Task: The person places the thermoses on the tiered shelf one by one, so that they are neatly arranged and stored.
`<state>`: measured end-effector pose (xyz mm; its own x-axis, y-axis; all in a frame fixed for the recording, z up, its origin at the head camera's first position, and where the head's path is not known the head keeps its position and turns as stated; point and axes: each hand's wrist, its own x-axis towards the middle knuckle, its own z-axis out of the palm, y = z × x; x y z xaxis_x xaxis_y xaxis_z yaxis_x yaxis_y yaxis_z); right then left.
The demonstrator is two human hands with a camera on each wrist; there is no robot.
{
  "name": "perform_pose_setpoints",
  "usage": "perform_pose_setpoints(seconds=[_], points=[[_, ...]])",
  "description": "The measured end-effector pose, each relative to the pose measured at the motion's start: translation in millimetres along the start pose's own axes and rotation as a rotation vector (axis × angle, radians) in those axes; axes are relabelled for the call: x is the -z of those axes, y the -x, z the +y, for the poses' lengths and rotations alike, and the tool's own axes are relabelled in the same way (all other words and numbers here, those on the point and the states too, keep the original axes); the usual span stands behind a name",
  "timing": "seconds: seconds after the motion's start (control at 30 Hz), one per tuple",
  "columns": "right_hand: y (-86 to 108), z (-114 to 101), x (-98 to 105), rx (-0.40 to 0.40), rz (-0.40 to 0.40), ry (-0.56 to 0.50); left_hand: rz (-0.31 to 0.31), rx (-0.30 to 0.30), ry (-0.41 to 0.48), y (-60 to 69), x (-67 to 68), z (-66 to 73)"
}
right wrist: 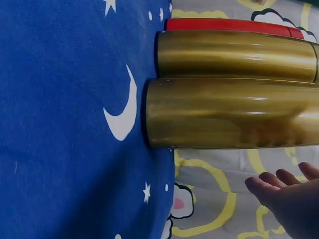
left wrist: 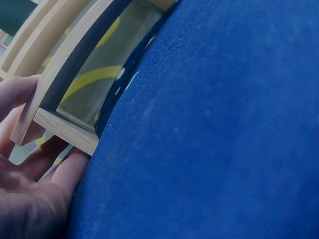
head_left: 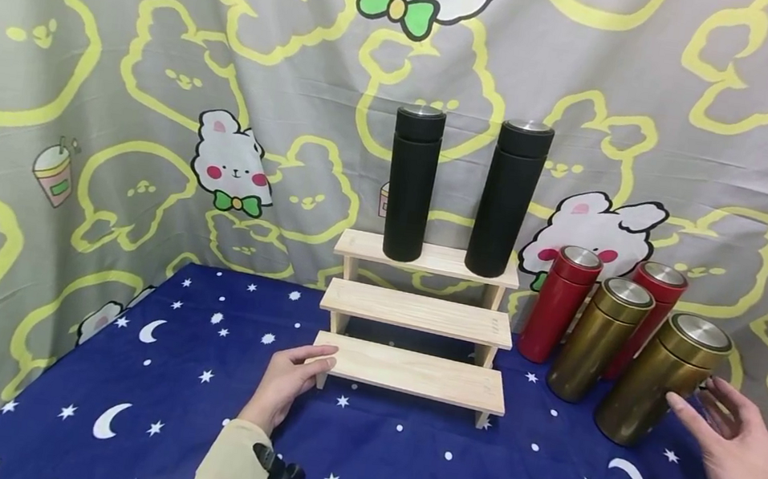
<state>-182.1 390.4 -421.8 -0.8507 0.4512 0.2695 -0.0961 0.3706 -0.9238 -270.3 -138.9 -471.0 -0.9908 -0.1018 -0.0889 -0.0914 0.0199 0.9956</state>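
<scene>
My left hand (head_left: pixel 288 381) pinches the left end of the lowest step of a three-tier wooden stand (head_left: pixel 411 368). In the left wrist view, the thumb (left wrist: pixel 20 92) lies against the step's edge, with the other fingers around its leg. Beside the nearest gold thermos (head_left: pixel 656 389), my right hand (head_left: pixel 737 456) has its fingers spread. The right wrist view shows a gap between that hand (right wrist: pixel 291 194) and the thermos. Another gold thermos (head_left: pixel 591 348) and two red thermoses (head_left: pixel 557 311) stand upright behind it. Two black thermoses (head_left: pixel 410 194) stand on the top step.
A blue cloth (head_left: pixel 201 410) with white stars and moons covers the table. Behind it hangs a grey curtain (head_left: pixel 157 80) with yellow cartoon outlines. A black strap with a small device (head_left: pixel 283 473) sits on my left wrist.
</scene>
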Motion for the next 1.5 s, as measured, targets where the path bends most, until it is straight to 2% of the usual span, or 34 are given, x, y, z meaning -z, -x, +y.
perform_pose_setpoints(seconds=[0.1, 0.2, 0.33, 0.43, 0.63, 0.87, 1.13, 1.3, 1.5], points=[[-3.8, 2.6, -4.7, -0.014, -0.002, -0.005, 0.0, -0.007, 0.008, -0.3, -0.1, -1.5], [-5.9, 3.8, -8.9, -0.025, -0.021, -0.082, 0.0, -0.011, 0.01, -0.1, 0.0, -2.4], [-8.6, 5.2, -12.4, -0.015, -0.067, -0.254, -0.003, -0.012, 0.012, 0.0, 0.1, -2.1], [-10.0, 7.1, -14.5, -0.009, -0.079, -0.283, -0.008, -0.013, 0.015, -0.2, 0.1, -1.8], [-9.9, 11.5, -17.8, -0.023, -0.073, -0.255, -0.014, -0.014, 0.018, -0.7, 0.0, -2.3], [-12.4, 17.1, -21.5, 0.024, -0.135, -0.298, -0.004, -0.017, 0.013, -0.9, 0.5, -2.2], [-14.9, 15.8, -25.4, 0.072, -0.125, -0.343, -0.005, -0.01, 0.009, -0.2, 1.0, -1.7], [-13.8, 16.5, -26.4, 0.026, -0.071, -0.333, -0.001, -0.006, 0.002, 0.6, 1.3, -0.3], [-11.5, 17.9, -24.0, -0.045, -0.019, -0.24, -0.012, -0.009, 0.006, -0.6, 1.1, -0.5]])
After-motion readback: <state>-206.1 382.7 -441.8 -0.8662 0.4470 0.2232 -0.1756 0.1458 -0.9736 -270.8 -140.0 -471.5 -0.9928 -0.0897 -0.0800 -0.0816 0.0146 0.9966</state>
